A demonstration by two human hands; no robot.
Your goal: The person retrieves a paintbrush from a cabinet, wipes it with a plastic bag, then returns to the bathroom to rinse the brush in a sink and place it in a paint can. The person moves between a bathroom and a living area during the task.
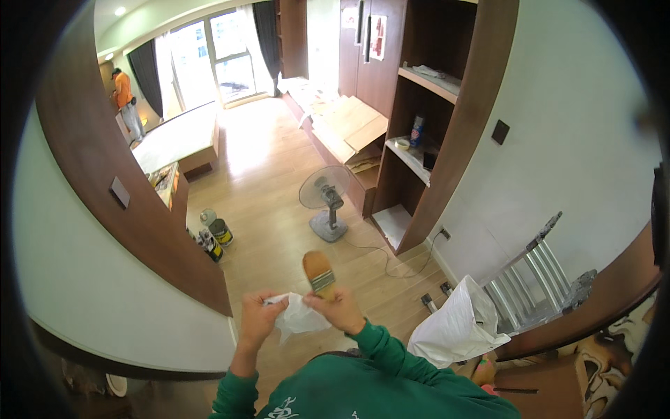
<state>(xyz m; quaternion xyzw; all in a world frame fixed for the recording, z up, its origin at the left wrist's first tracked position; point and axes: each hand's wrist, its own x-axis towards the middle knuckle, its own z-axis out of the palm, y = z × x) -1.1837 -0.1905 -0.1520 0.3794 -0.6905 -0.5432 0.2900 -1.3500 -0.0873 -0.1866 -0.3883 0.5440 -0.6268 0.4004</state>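
A wide paintbrush (pixel 319 271) with tan bristles, a metal band and a yellowish handle points upward in my right hand (pixel 338 310), whose fingers close round the handle. My left hand (pixel 263 315) pinches a thin, whitish, see-through plastic bag (pixel 299 320) at its upper left edge. The bag hangs loosely between both hands, and its right edge reaches my right fingers. Whether those fingers grip the bag too, I cannot tell. Both hands are held close together in front of my green top.
A grey standing fan (pixel 328 199) is ahead, its cord (pixel 388 260) running right. Paint cans (pixel 220 232) stand by the left wall. At right are a white sack (pixel 460 328) and a folded ladder (pixel 534 279). A person in orange (pixel 123 89) stands far left.
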